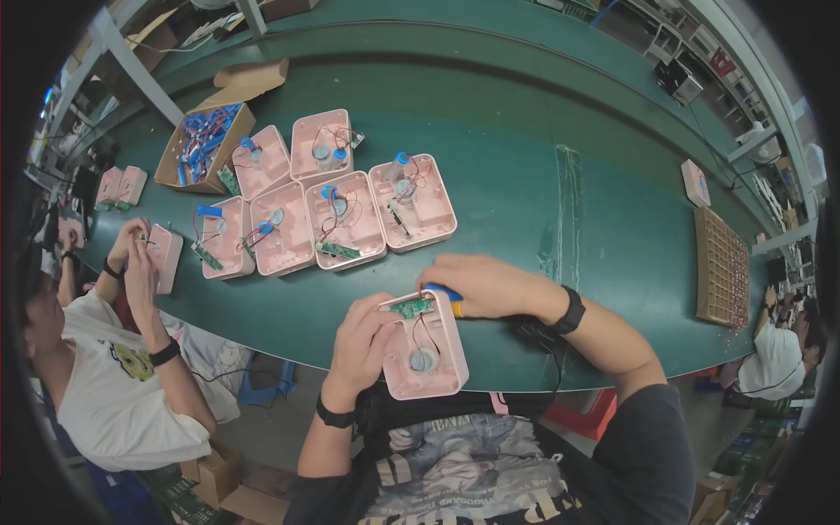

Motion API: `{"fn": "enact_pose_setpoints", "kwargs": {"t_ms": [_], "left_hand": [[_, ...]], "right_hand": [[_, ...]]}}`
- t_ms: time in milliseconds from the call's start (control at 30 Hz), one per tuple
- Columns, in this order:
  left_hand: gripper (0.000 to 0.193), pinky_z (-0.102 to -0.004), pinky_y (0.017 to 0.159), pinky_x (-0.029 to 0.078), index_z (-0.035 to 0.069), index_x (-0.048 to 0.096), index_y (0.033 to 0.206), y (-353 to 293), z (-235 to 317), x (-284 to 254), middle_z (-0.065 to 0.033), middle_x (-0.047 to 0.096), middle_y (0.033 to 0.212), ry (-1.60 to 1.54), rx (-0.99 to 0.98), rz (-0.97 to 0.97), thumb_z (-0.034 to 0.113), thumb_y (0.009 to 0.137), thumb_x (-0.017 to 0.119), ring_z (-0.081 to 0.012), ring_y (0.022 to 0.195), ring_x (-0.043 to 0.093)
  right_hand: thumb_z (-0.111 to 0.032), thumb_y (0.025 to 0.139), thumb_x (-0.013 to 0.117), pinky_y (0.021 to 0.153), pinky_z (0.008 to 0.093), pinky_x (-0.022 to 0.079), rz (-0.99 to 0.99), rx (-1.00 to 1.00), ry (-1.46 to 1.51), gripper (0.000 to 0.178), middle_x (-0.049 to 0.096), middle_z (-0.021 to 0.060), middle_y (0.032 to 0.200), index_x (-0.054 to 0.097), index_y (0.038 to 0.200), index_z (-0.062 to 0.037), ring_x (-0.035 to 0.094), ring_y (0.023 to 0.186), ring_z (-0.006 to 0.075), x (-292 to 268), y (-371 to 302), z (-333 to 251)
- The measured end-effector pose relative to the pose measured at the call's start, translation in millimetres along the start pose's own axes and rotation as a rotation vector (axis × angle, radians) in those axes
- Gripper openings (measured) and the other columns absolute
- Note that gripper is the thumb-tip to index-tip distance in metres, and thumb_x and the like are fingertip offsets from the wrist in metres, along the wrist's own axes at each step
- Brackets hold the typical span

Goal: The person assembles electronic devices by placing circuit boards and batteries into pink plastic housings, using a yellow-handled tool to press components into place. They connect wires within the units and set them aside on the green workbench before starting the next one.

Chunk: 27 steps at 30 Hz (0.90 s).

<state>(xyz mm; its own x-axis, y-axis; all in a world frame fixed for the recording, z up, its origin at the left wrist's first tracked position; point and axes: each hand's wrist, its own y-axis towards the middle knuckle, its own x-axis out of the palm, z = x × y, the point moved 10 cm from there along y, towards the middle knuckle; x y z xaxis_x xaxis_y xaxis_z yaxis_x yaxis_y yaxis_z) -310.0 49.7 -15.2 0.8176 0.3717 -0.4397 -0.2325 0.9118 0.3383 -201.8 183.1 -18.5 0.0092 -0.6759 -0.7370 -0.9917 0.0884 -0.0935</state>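
A pink plastic housing point(451, 354) stands tilted in front of me at the table's near edge, its open side toward me. Inside are a green circuit board point(411, 308) at the upper end, a round pale disc point(423, 360) and thin dark and red wires. My left hand point(360, 339) grips the housing's left wall, its fingers by the board. At the upper right corner my right hand point(490, 284) is closed around a blue-and-yellow object point(444, 292), possibly a hand tool. Most of that object is hidden under the fingers.
Several similar pink housings point(413, 203) with wires and boards lie ahead to the left. Behind them sits a cardboard box point(166, 166) of blue wired parts. A co-worker point(131, 376) works at left. A divided tray point(720, 262) stands far right. A black cable point(558, 359) hangs over the edge.
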Motion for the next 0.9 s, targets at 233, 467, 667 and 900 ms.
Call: {"fn": "enact_pose_setpoints", "kwargs": {"t_ms": [233,467,667,900], "left_hand": [[0.011,-0.0431,0.093,0.053,-0.002,0.071,0.104,2.1,2.4,-0.5,-0.021,0.068,0.122,0.136,0.017,0.065,0.002,0.095,0.067,-0.0402,0.106,0.066],[0.012,-0.0446,0.09,0.054,-0.001,0.071,0.104,3.5,7.5,-2.2,-0.019,0.068,0.119,0.22,0.034,0.111,0.0,0.092,0.069,-0.0395,0.104,0.065],[0.012,-0.0443,0.088,0.054,-0.001,0.071,0.103,4.5,9.3,-0.4,-0.0184,0.068,0.118,0.207,0.037,0.12,0.0,0.092,0.069,-0.039,0.103,0.065],[0.014,-0.0446,0.087,0.055,0.002,0.07,0.105,4.6,9.4,-2.4,-0.0163,0.066,0.12,0.226,0.036,0.139,0.001,0.091,0.072,-0.038,0.103,0.065]], "right_hand": [[-0.017,0.097,0.077,0.08,0.0332,0.054,0.129,0.288,0.186,0.039,0.07,0.0068,0.098,0.066,0.135,-0.0122,0.068,0.089,0.0182,-28.9,-36.8,38.0],[-0.013,0.094,0.083,0.077,0.0228,0.05,0.224,0.406,0.947,0.037,0.071,0.0009,0.1,0.07,0.128,-0.0067,0.062,0.089,0.0044,-8.4,-55.3,20.6],[-0.01,0.087,0.089,0.08,0.0256,0.055,0.449,0.266,0.255,0.032,0.074,0.0072,0.106,0.076,0.116,-0.0047,0.068,0.089,0.0121,-21.4,-46.5,-41.0],[-0.011,0.081,0.092,0.077,0.0309,0.054,0.686,0.111,0.067,0.03,0.072,0.0079,0.101,0.077,0.107,-0.0063,0.068,0.091,0.0216,-12.9,-46.7,-50.6]]}}
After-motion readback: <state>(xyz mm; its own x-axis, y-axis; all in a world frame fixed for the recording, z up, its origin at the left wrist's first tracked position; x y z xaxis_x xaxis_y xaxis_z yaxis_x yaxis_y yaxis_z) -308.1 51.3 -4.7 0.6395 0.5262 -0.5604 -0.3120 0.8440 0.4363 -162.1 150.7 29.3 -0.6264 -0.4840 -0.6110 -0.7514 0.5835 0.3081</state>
